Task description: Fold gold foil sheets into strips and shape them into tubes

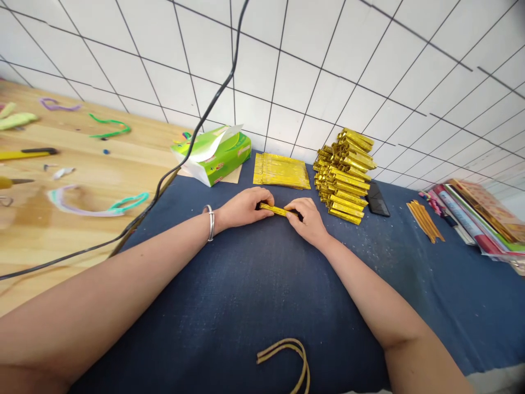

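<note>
Both my left hand (246,208) and right hand (307,218) grip one gold foil strip (274,209), half-folded I judge, with folded pieces stacked (344,175) right of it and flat sheets (281,171) behind it waiting.

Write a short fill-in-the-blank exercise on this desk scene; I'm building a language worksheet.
1. Both hands, left hand and right hand, hold a folded ____ paper strip.
2. The hands rest on a dark ____ cloth.
3. The left wrist wears a silver ____.
4. The tissue box is ____.

Missing words: gold; blue; bracelet; green
</note>
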`<state>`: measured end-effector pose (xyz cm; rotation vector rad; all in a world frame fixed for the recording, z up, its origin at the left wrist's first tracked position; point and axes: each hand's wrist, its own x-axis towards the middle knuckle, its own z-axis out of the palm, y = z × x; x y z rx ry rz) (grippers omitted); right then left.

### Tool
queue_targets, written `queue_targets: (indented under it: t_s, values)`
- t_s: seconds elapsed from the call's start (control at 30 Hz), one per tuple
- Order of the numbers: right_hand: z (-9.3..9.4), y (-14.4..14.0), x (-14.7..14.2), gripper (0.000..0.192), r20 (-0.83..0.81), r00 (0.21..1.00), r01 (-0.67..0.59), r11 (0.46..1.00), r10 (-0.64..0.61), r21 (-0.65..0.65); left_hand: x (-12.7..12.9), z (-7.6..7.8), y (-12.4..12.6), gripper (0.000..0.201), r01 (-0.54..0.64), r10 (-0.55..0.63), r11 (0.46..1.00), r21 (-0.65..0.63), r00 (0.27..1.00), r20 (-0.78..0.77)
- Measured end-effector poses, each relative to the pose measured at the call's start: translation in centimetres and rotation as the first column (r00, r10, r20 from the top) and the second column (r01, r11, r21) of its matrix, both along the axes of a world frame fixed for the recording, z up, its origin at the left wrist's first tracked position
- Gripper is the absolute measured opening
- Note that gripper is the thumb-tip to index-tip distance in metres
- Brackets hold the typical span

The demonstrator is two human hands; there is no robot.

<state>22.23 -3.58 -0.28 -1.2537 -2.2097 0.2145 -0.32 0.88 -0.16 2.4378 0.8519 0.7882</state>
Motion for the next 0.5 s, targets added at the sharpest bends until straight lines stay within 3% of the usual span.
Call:
queue_targets:
  t_s: [0.2,0.37,0.5]
  values:
    - [0.19,-0.3,-0.1,0.015,0.009,1.0,0.01,1.0,-0.01,-0.023,-0.03,0.02,-0.21,0.016,0.015,-0.012,0.998,-0.057,0.999,0.052]
    - [0.11,-0.52,-0.13,0.024,0.057,0.998,-0.028,0.999,0.031,-0.044,-0.07,0.02,-0.49,0.027,0.061,-0.025,0.972,-0.227,0.987,0.16]
    - [0.11,-0.82,-0.3,0.031,0.125,0.99,-0.063,0.998,0.064,-0.012,-0.11,-0.04,-0.49,0.033,0.034,0.056,0.947,-0.321,0.961,0.269]
